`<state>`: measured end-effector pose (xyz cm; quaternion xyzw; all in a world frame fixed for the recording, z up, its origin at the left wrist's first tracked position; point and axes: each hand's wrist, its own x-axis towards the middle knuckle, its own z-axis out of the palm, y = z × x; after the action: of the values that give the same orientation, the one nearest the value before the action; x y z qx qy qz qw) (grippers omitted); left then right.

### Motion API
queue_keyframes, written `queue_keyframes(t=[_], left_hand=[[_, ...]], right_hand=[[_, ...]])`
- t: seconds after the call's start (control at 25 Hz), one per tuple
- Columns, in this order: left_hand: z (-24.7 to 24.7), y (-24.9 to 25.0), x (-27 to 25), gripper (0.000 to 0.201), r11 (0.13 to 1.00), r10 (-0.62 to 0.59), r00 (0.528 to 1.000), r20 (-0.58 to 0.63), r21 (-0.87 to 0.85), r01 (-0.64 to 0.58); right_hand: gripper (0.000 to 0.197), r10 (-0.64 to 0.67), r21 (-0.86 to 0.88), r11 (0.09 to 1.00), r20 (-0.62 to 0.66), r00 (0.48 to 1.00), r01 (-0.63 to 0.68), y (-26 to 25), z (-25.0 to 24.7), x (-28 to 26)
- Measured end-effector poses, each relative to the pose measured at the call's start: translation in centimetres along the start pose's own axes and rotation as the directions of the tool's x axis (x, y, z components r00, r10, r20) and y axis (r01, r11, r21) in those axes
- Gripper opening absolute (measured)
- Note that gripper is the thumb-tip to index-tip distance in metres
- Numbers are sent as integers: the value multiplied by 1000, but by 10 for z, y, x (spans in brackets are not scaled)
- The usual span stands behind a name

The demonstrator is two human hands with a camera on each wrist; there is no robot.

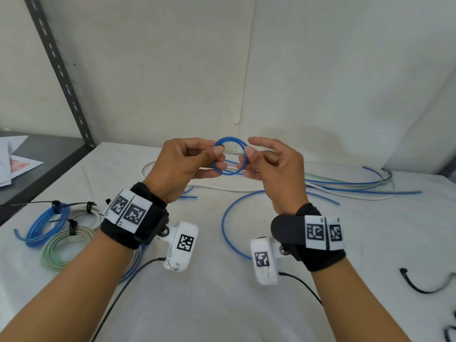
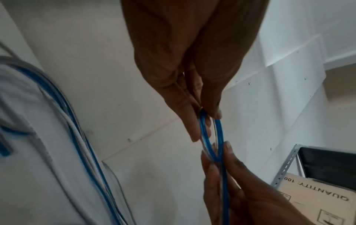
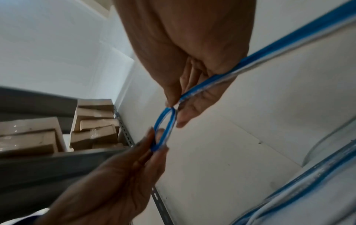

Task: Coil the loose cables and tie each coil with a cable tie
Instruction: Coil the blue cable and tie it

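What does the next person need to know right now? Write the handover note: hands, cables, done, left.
Left hand: pinches the left side of a small blue cable coil, held above the table.
Right hand: pinches the coil's right side; the cable's loose tail runs down onto the table.
Done: three coils already tied, blue, green and white, lie at the left.
Left: finish this coil, tie it; a black cable tie lies at the right. Loose cables wait at the back.
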<state>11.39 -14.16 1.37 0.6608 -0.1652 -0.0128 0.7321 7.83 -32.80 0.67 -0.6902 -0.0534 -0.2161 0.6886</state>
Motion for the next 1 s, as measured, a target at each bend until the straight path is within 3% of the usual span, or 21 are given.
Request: queue_keyframes(t=[0.08, 0.2, 0.32, 0.4, 0.52, 0.64, 0.72, 0.8, 0.92, 1.0], left_hand=[[5, -1, 0, 19, 997, 8, 1000, -20, -71, -9], [4, -4, 1, 24, 989, 16, 999, -43, -146, -22], [1, -4, 2, 27, 991, -30, 999, 23, -128, 32], [1, -2, 2, 33, 991, -118, 987, 112, -56, 125], [8, -3, 1, 46, 964, -264, 946, 188, 58, 258], [15, -8, 0, 46, 948, -304, 933, 193, 158, 276], [22, -9, -3, 42, 962, -267, 950, 164, 105, 253], [27, -7, -5, 52, 980, -197, 977, 86, 40, 194], [26, -1, -3, 47, 980, -154, 988, -25, -131, 149], [21, 3, -1, 43, 945, -183, 981, -59, -287, 159]], right_hand=[[10, -48, 64, 997, -35, 998, 51, 1, 7, -4], [15, -45, 111, 993, 11, 999, 44, 3, 11, -5], [18, -64, 61, 996, 24, 998, 63, 7, 7, -2], [20, -105, -64, 992, 100, 989, 112, 9, 2, 0], [21, -150, -304, 919, 323, 934, 253, 8, -3, 0], [19, -170, -363, 872, 403, 899, 328, 5, -2, -1], [19, -183, -364, 870, 386, 904, 332, 5, -1, -1], [19, -193, -314, 900, 335, 922, 303, 6, 3, -3], [12, -118, -84, 987, 183, 976, 135, 5, 15, -10], [12, -77, 29, 997, 122, 989, 74, 7, 23, -14]])
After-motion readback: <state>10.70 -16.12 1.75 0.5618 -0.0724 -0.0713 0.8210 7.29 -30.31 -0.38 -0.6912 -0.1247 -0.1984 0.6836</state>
